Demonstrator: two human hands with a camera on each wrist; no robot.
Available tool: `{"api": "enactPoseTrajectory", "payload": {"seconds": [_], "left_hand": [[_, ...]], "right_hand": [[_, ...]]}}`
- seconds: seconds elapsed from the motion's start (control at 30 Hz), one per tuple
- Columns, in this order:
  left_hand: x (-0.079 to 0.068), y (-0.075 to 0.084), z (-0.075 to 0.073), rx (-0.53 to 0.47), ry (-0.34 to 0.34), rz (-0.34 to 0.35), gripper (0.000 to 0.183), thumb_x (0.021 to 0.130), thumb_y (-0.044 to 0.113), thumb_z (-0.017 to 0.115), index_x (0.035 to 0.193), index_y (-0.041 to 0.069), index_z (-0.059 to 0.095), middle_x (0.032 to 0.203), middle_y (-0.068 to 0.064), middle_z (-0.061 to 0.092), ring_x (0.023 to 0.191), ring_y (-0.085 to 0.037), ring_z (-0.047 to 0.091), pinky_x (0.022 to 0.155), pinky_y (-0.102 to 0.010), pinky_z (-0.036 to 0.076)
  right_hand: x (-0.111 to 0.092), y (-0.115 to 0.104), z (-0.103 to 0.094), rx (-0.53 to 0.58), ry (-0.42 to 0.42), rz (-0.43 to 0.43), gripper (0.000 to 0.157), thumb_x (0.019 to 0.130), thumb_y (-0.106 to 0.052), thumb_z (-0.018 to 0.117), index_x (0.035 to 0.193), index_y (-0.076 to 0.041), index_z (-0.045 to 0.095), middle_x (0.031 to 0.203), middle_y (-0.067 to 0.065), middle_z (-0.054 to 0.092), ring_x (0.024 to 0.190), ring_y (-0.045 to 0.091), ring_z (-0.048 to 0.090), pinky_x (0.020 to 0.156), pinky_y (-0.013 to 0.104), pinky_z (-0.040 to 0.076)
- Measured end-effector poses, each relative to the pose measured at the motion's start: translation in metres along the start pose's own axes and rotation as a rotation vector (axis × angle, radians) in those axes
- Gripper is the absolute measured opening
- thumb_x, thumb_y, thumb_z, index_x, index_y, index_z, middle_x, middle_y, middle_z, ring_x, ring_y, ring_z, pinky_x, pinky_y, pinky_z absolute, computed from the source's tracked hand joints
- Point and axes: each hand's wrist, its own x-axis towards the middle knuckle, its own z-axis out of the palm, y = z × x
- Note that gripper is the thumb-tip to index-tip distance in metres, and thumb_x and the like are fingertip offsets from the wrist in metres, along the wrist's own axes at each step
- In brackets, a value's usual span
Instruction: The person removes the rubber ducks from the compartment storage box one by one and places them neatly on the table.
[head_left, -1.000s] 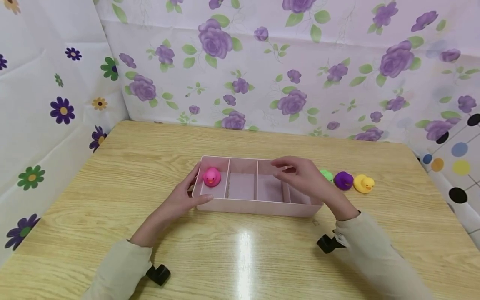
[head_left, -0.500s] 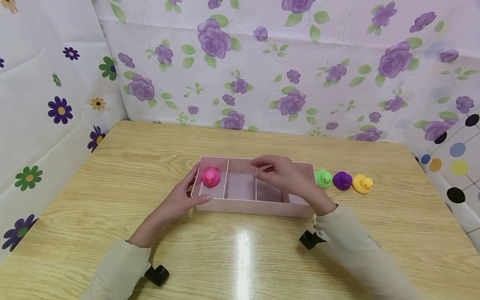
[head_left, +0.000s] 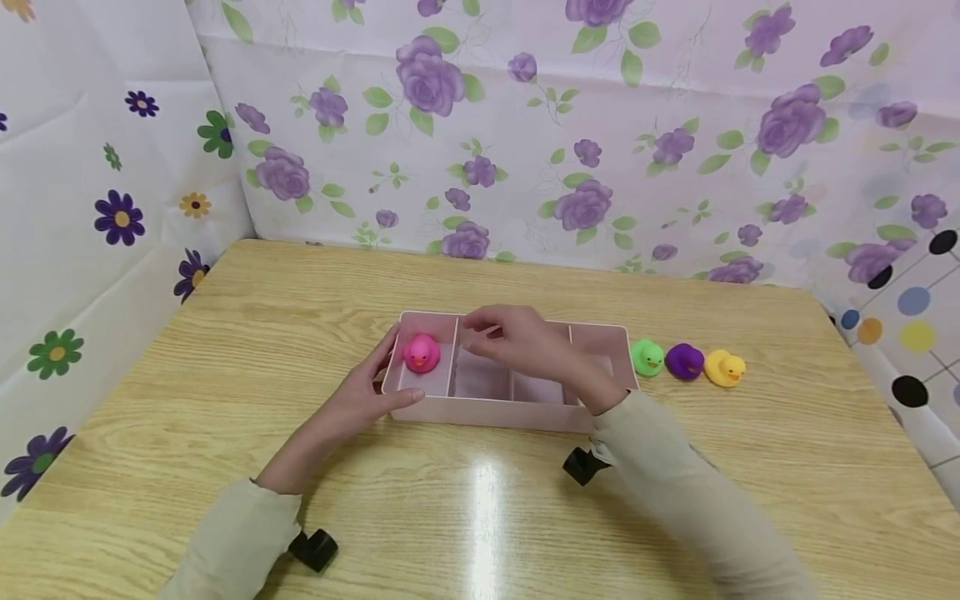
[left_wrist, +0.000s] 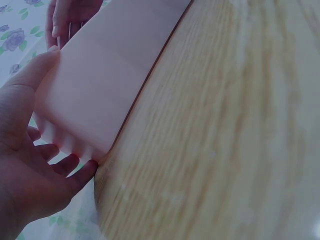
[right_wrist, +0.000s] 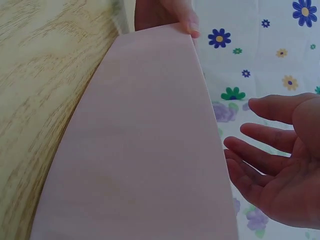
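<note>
A pink box (head_left: 487, 412) with several compartments stands on the wooden table. In its leftmost compartment sits a pink rubber duck (head_left: 422, 354). My left hand (head_left: 360, 400) grips the box's left end, thumb over the front rim and fingers against the end wall, as the left wrist view (left_wrist: 35, 170) also shows. Over the second compartment from the left hovers my right hand (head_left: 517, 342), close to the first divider. Its fingers are loosely bent and hold nothing; in the right wrist view the right hand (right_wrist: 280, 155) is beside the rim with thumb and fingers apart.
To the right of the box, a green duck (head_left: 647, 357), a purple duck (head_left: 686, 362) and a yellow duck (head_left: 725, 367) stand in a row. A floral cloth (head_left: 525, 150) hangs behind the table (head_left: 337, 508), with another patterned cloth (head_left: 67, 275) at the left.
My right hand has moved left over the box, from the right-hand compartments to the second one, uncovering the green duck. The left hand and the box have stayed in place.
</note>
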Motion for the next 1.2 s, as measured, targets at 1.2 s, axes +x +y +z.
{"api": "enactPoseTrajectory", "payload": {"seconds": [1.2], "left_hand": [[0.001,-0.003,-0.002,0.038,-0.008,0.031,0.094,0.089,0.021,0.071,0.157,0.026,0.007,0.155,-0.016,0.025,0.131,-0.034,0.037,0.094,-0.043,0.044]], "right_hand": [[0.066,-0.018,0.031,-0.247,-0.17,-0.13,0.031,0.085,-0.012,0.075,0.114,-0.002,0.07,0.107,0.012,0.07,0.101,0.024,0.063,0.085,0.028,0.049]]}}
